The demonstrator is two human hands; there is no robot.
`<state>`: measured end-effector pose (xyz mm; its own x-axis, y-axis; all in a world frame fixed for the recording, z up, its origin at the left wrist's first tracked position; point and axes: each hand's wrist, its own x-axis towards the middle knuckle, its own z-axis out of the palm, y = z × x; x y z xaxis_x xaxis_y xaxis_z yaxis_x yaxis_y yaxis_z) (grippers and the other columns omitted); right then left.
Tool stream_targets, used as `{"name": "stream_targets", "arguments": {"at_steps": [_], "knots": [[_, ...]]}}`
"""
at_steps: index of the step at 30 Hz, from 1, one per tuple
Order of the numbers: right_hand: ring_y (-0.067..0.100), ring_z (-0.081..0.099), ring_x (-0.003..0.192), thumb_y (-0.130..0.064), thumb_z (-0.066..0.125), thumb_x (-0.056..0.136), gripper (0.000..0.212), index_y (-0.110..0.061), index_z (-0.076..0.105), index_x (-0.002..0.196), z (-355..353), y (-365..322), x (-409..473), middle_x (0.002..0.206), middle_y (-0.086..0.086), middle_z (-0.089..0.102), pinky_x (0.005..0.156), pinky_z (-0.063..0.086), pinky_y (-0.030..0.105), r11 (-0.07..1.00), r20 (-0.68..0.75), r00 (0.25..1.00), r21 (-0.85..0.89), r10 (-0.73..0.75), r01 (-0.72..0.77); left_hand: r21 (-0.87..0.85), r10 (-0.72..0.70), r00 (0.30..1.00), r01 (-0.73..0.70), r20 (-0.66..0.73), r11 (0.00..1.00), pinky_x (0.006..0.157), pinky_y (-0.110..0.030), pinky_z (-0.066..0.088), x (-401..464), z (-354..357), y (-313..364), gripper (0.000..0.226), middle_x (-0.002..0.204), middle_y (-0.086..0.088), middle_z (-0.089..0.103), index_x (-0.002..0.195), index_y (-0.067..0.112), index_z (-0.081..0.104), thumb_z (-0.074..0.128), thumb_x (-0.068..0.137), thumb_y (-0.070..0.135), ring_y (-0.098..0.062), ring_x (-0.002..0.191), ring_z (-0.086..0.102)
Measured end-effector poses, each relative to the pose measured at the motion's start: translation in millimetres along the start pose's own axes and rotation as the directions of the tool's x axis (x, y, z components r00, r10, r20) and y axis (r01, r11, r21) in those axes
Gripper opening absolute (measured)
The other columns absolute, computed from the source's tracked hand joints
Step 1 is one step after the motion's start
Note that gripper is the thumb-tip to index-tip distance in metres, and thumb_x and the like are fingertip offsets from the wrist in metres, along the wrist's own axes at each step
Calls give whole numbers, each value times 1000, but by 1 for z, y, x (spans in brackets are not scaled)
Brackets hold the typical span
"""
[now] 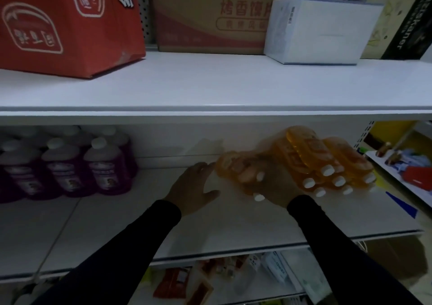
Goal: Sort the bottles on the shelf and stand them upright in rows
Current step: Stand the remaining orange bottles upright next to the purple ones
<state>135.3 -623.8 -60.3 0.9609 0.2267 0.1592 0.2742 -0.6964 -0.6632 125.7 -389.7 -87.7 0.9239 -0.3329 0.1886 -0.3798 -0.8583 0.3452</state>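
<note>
Several orange bottles (325, 162) with white caps lie in a heap at the right of the middle shelf (210, 225), caps toward me. My right hand (273, 185) grips one lying orange bottle (236, 169) at the left edge of that heap. Beside it, my left hand (195, 183) is spread with straight fingers, its fingertips at that bottle's far end. Several purple bottles (70, 164) with white caps stand upright in rows at the shelf's left.
The upper shelf (210, 84) carries a red carton (65, 24), a brown carton (210, 17) and a white box (320, 31). Packets lie on the lower shelf (210, 279). A neighbouring rack (402, 169) at right holds small goods.
</note>
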Motion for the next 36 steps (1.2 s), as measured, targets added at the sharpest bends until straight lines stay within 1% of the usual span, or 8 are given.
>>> {"name": "stream_targets", "arguments": {"at_steps": [4, 7, 14, 17, 20, 25, 32, 36], "knots": [[4, 42, 121, -38, 85, 66, 72, -43, 47, 128, 1, -24, 7, 132, -21, 44, 98, 35, 21, 988, 294, 944, 4, -151, 157, -78, -57, 988, 69, 146, 995, 113, -32, 21, -7, -5, -19, 104, 157, -9, 22, 154, 23, 14, 76, 74, 49, -25, 144, 20], [8, 42, 122, -27, 85, 67, 80, -38, 42, 134, 18, -42, 15, 138, -15, 39, 98, 43, 26, 980, 411, 892, 21, -189, 198, -213, -14, 991, 43, 137, 976, 83, -28, 43, -17, -6, -30, 57, 111, 5, 57, 114, 24, 54, 84, 67, 33, -16, 103, 56], [-5, 52, 106, -24, 80, 77, 79, -47, 31, 134, 80, -75, 34, 128, -10, 45, 74, 48, 6, 944, 251, 948, 311, -197, 114, -492, -375, 921, 281, -102, 824, 72, -40, 52, -53, -2, -46, 53, 92, -3, 57, 90, 16, 54, 81, 54, 44, -21, 83, 60], [7, 57, 106, -35, 79, 76, 71, -57, 30, 122, 112, -80, 34, 119, -18, 49, 83, 53, 20, 943, 201, 960, 308, -195, 127, -537, -482, 871, 366, -89, 760, 69, -42, 54, -60, 5, -51, 53, 91, -1, 57, 89, 18, 53, 75, 51, 47, -22, 81, 61], [15, 55, 113, -37, 79, 76, 74, -48, 32, 131, 125, -75, 37, 129, -9, 48, 92, 53, 35, 952, 204, 961, 279, -185, 124, -484, -465, 879, 363, -107, 796, 79, -38, 50, -65, 6, -62, 62, 101, 1, 54, 102, 17, 51, 83, 59, 49, -18, 91, 57], [-11, 56, 108, -33, 74, 82, 80, -62, 20, 132, 119, -74, 42, 126, -22, 47, 83, 51, 12, 942, 281, 937, 316, -207, 113, -430, -392, 920, 356, 4, 830, 87, -35, 45, -67, 4, -82, 60, 107, -2, 52, 123, 18, 48, 76, 77, 44, -24, 104, 54], [20, 46, 128, -32, 83, 71, 109, -35, 9, 151, 142, -63, 30, 148, 2, 33, 97, 50, 42, 972, 109, 980, 184, -170, 148, -171, -346, 937, 347, 33, 922, 93, -32, 40, -72, 10, -96, 65, 126, -11, 50, 141, 19, 35, 58, 89, 50, -29, 117, 48], [18, 53, 123, -25, 79, 78, 103, -39, 7, 150, 150, -60, 38, 146, 2, 41, 96, 53, 42, 963, 109, 983, 243, -147, 117, 129, -412, 907, 400, 84, 907, 118, -36, 8, -95, 18, -113, 83, 160, -9, 15, 153, 17, 16, 36, 91, 67, -25, 146, 12]]}}
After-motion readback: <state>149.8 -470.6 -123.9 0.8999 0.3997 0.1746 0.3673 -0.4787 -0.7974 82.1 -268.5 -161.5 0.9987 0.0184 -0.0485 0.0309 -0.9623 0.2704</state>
